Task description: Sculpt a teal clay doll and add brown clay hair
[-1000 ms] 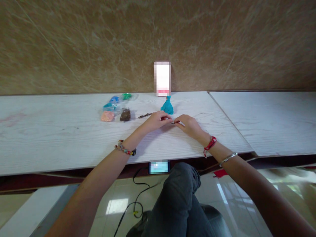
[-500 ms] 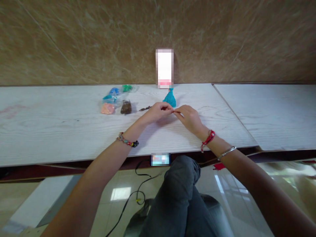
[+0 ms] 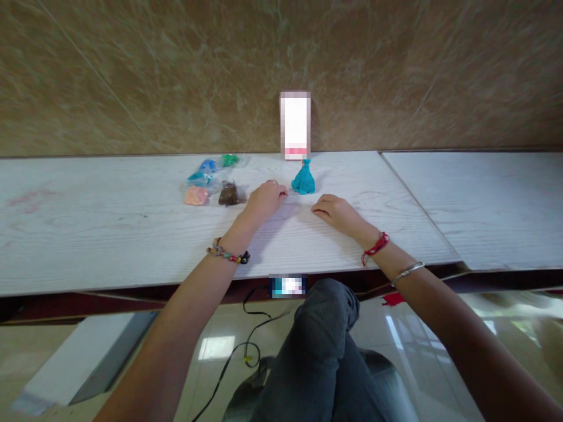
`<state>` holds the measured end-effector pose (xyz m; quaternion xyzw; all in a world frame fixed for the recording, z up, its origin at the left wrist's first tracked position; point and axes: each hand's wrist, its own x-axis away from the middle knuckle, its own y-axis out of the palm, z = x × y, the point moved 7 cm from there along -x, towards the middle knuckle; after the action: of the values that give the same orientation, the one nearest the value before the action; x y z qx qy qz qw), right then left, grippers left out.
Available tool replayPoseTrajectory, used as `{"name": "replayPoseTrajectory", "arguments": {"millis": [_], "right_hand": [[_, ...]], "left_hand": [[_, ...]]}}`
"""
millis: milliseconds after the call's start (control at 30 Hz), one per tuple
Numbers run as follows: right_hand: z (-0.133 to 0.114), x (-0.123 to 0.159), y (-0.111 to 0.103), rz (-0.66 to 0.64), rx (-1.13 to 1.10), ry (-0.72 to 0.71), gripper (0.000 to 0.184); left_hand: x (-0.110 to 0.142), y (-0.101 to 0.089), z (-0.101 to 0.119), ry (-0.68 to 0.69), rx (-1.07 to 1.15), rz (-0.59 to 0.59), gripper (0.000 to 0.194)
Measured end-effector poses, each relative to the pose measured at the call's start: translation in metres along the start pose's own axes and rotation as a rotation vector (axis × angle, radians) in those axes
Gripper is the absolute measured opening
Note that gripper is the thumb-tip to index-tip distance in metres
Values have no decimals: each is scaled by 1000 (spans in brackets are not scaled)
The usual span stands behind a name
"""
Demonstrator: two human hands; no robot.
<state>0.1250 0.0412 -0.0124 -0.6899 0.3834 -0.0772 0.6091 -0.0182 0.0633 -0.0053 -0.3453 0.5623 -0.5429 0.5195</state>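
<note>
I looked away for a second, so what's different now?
The left hand moved left, away from the right hand, which barely shifted. They were nearly touching; now a gap separates them. I can't see whether the small dark piece there was let go. The blue dress-shaped figure and the bag of brown clay stayed put.

Blue figure (image 3: pixel 303 180) looks matt, kinda clay-like; bags (image 3: pixel 196 196) are clear plastic, bench (image 3: pixel 109 234) wood-grained, floor (image 3: pixel 373 328) super glossy, bangle (image 3: pixel 406 273) shiny metal.

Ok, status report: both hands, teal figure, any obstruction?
Left hand curled beside bagged brown clay; right hand curled, apart; any grip indiscernible. Teal dress-shaped figure just right of left hand, untouched. No obstruction seen.
</note>
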Motion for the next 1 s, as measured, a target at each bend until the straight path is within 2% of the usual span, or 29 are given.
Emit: {"name": "replayPoseTrajectory", "arguments": {"millis": [100,267,500,733,1000], "right_hand": [[-2,3,4,-21,85,-6,24],[-8,16,5,-32,121,-39,28],[-9,27,2,-77,143,-37,32],[-6,30,2,-87,128,-12,36],[-6,37,-1,-108,70,-48,33]], "left_hand": [[-1,1,0,20,-2,-11,21],[-2,0,-6,-33,63,-3,10],[-1,-6,-8,-61,114,66,21],[-2,-5,-9,-50,135,63,20],[-2,0,-12,-28,148,48,21]]}}
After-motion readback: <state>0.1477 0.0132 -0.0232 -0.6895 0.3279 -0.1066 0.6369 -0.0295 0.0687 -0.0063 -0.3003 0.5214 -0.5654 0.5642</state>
